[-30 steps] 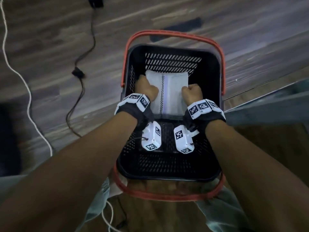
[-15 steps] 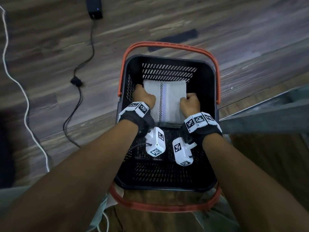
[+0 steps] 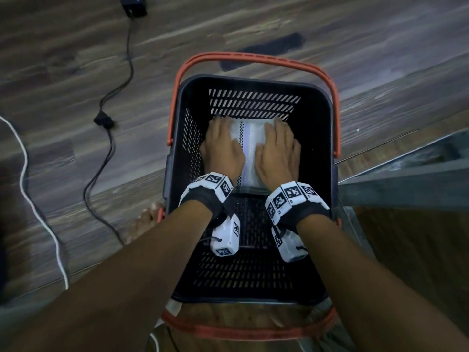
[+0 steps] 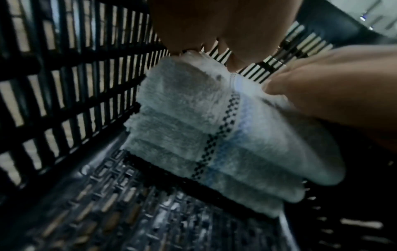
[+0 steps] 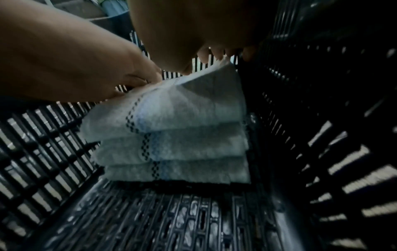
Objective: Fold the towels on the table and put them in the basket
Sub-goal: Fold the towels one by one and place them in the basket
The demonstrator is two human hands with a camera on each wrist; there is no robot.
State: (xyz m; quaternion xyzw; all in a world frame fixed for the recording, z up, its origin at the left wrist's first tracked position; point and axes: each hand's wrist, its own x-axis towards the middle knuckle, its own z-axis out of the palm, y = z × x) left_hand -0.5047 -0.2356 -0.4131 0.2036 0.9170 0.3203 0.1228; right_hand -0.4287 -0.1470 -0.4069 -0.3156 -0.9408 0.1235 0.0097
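A black slatted basket (image 3: pixel 319 102) with orange handles stands on the wooden floor. A stack of three folded white towels (image 3: pixel 250 148), each with a black-checked and blue stripe, lies at its far end. My left hand (image 3: pixel 220 146) lies flat on the left half of the top towel, fingers straight. Flat on the right half lies my right hand (image 3: pixel 278 148). The wrist views show the towel stack (image 4: pixel 193 135) (image 5: pixel 184 135) on the basket floor, with the palms pressing on it from above.
The near half of the basket floor (image 3: pixel 243 275) is bare. A black cable (image 3: pixel 111 138) and a white cable (image 3: pixel 33 199) run over the floor on the left. A grey ledge (image 3: pixel 406 174) lies at the right. A bare foot (image 3: pixel 146 222) stands beside the basket.
Both hands gripped the folded towel's sides with curled fingers before. They have let go and now lie flat on top of it, with the towel lower in the basket.
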